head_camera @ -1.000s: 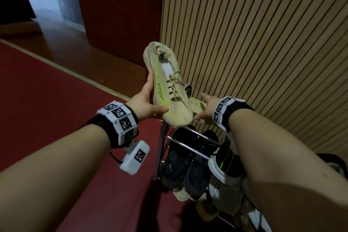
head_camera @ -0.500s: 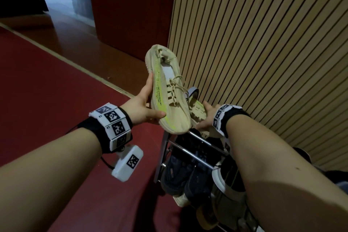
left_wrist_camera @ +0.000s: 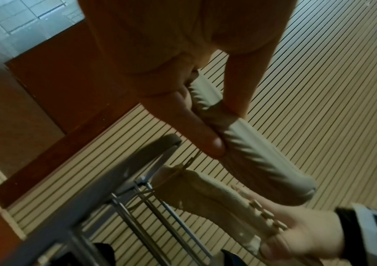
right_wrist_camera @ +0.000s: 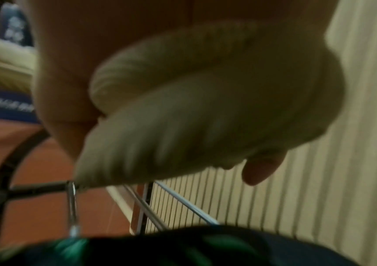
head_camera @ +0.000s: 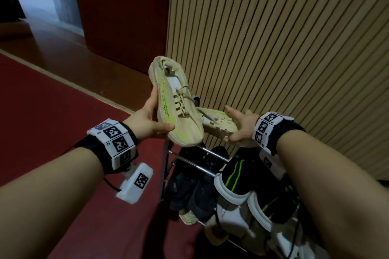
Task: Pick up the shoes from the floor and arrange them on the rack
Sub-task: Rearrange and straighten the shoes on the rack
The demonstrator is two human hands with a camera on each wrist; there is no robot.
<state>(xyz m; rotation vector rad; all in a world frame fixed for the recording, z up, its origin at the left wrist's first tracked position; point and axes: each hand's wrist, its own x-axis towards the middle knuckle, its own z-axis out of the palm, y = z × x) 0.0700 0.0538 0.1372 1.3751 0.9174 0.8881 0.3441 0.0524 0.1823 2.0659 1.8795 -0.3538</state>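
Note:
My left hand (head_camera: 154,121) grips a beige knit sneaker (head_camera: 176,109) with a yellow-green side stripe by its sole, heel pointing away and toe toward me. The left wrist view shows my fingers (left_wrist_camera: 196,133) curled on its ribbed sole (left_wrist_camera: 258,156). My right hand (head_camera: 236,127) holds the matching beige sneaker (head_camera: 216,123) by one end, just right of and partly behind the first. That second sneaker (right_wrist_camera: 205,108) fills the right wrist view, blurred. Both are held above the top rods of the metal shoe rack (head_camera: 195,165).
Black sneakers with green stripes and white soles (head_camera: 237,178) and dark shoes (head_camera: 189,193) sit on the rack below my hands. A slatted wooden wall (head_camera: 284,59) stands right behind the rack. Red floor (head_camera: 52,101) stretches to the left.
My right hand has drawn the second beige sneaker out to the right, so it now shows beside the first. My left hand keeps its grip, with the shoe hardly moved.

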